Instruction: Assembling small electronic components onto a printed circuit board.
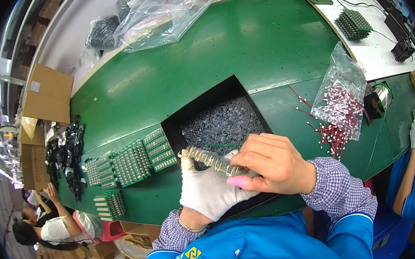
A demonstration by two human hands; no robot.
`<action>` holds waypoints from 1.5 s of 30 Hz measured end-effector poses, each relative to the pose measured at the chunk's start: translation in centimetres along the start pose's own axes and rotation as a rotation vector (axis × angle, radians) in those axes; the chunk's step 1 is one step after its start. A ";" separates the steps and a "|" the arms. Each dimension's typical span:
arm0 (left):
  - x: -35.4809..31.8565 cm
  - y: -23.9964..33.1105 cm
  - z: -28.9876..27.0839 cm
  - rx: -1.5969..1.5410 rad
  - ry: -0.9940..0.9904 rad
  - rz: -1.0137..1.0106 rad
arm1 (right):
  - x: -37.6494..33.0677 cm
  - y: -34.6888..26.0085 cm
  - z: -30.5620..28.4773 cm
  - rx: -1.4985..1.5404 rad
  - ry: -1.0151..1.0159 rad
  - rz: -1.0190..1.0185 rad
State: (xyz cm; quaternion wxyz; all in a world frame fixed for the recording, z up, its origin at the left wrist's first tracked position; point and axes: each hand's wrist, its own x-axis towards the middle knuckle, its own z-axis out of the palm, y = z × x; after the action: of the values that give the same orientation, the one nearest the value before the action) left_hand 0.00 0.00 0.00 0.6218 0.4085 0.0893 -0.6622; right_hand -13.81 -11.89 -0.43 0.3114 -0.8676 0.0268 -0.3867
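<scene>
Gloved left hand [207, 187] gripped a populated board [213, 160] from below; bare right hand [274, 163] pinched its top edge. Board sat over the parts bin [223, 123], w/ board stacks [132, 162] at 9 o'clock on green surface [215, 50].

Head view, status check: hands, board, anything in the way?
Left hand, gloved, grips the board strip from below. Right hand, bare, pinches its right end. Both over the black tray of small parts. Nothing in the way.
</scene>
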 end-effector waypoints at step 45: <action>0.4 -0.5 -0.9 -0.300 -0.113 -0.235 | 0.4 -0.3 1.7 0.164 -0.269 0.331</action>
State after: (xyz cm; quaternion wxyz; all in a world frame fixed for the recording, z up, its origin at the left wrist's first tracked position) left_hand 0.00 0.34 -1.00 0.5982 0.2602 0.1992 -0.7313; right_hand -12.41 -10.88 -0.88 0.4409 -0.8669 0.0954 -0.2120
